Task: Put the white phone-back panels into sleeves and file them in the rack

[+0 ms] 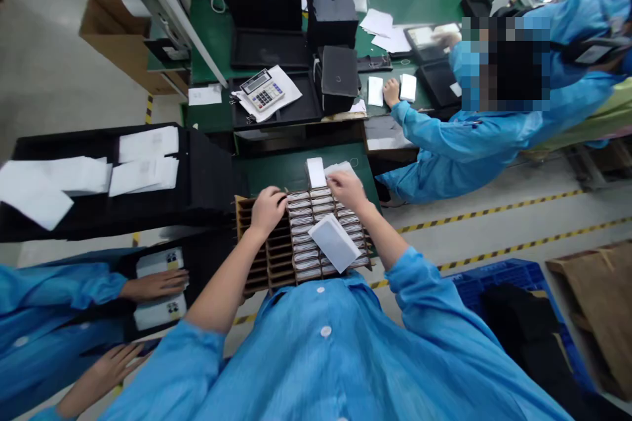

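Observation:
A brown cardboard divider tray (264, 263) sits in front of me on the green table, its right columns filled with several flat packed items (316, 223). My left hand (267, 209) rests curled on the tray's upper edge, fingers closed on a slot wall. At the tray's far right corner, my right hand (347, 189) pinches a white packet (340, 170). A white pouch (334, 242) lies loose on top of the filled slots. Another white packet (316, 172) lies on the table just beyond the tray.
Left, black trays (197, 177) carry white sheets (143, 174); a co-worker's hands (155, 285) rest on labelled boxes. Across the table a person in blue (494, 125) handles white packets. A calculator (263, 90) and black boxes (338, 75) sit further back. A blue crate (498, 276) stands at right.

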Action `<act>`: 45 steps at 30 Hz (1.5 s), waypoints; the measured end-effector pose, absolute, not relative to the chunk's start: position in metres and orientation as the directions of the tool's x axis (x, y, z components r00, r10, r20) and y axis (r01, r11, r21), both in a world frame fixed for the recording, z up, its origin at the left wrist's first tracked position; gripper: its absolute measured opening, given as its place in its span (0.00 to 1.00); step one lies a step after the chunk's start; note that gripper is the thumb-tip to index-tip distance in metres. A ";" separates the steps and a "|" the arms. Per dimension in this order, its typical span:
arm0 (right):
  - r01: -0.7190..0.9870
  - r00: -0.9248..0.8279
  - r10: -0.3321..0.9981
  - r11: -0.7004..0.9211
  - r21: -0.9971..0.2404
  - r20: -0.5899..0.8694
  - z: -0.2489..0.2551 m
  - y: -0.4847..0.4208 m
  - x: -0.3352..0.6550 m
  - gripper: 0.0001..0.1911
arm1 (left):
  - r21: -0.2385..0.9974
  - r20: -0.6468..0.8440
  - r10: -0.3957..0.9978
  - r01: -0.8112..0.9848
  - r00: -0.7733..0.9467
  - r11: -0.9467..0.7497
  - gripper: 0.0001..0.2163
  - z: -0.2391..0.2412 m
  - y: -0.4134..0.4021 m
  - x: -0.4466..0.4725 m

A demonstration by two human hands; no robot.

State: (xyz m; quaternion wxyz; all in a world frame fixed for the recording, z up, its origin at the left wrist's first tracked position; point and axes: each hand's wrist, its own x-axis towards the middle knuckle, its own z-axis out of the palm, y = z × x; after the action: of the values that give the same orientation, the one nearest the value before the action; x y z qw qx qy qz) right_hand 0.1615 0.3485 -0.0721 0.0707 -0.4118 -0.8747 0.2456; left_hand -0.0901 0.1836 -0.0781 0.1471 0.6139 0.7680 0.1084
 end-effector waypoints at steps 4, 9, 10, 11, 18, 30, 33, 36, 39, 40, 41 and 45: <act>0.897 -0.075 0.971 -0.033 -0.442 -0.226 -0.106 0.361 0.309 0.27 | 0.413 0.029 0.852 0.782 -0.523 0.467 0.31 -0.105 0.101 -0.050; 0.914 -0.012 0.882 -0.181 -0.362 -0.471 -0.193 0.360 0.401 0.15 | 0.329 -0.038 0.827 0.774 -0.561 0.541 0.30 -0.136 0.070 -0.005; 0.916 -0.020 0.861 -0.188 -0.354 -0.508 -0.216 0.363 0.403 0.16 | 0.320 -0.023 0.830 0.783 -0.557 0.534 0.30 -0.140 0.070 -0.003; 0.918 -0.025 0.842 -0.193 -0.346 -0.539 -0.240 0.366 0.402 0.18 | 0.311 -0.008 0.834 0.791 -0.552 0.527 0.30 -0.142 0.071 -0.004; 0.930 -0.053 0.759 -0.199 -0.309 -0.649 -0.385 0.401 0.365 0.47 | 0.207 0.037 0.855 0.841 -0.518 0.500 0.30 -0.149 0.066 -0.020; 0.902 -0.046 0.745 -0.256 -0.349 -0.666 -0.428 0.412 0.356 0.32 | 0.173 0.060 0.866 0.860 -0.497 0.481 0.31 -0.151 0.062 -0.023; 0.879 -0.019 0.751 -0.302 -0.370 -0.660 -0.427 0.412 0.350 0.29 | 0.176 0.060 0.865 0.858 -0.499 0.483 0.31 -0.151 0.062 -0.024; 0.839 -0.020 0.731 -0.359 -0.409 -0.682 -0.425 0.414 0.345 0.23 | 0.172 0.033 0.856 0.846 -0.516 0.504 0.32 -0.151 0.063 -0.024; 0.778 -0.039 0.710 -0.420 -0.467 -0.703 -0.419 0.413 0.347 0.18 | 0.174 0.040 0.850 0.841 -0.525 0.512 0.31 -0.152 0.063 -0.024; 0.752 -0.043 0.709 -0.440 -0.490 -0.704 -0.415 0.413 0.350 0.18 | 0.176 0.039 0.850 0.841 -0.525 0.511 0.31 -0.152 0.063 -0.024; 0.723 -0.047 0.712 -0.460 -0.515 -0.701 -0.411 0.413 0.354 0.19 | 0.179 0.042 0.849 0.840 -0.526 0.512 0.31 -0.152 0.064 -0.024; 0.593 -0.060 0.731 -0.522 -0.613 -0.680 -0.384 0.412 0.379 0.22 | 0.196 0.028 0.827 0.814 -0.562 0.547 0.31 -0.153 0.064 -0.022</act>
State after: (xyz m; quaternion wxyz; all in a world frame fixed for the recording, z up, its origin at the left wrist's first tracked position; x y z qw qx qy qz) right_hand 0.3790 0.4118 -0.3844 0.0635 -0.6826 -0.4847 0.5432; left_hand -0.0220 0.0641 -0.1528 0.0339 0.4669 0.8787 0.0936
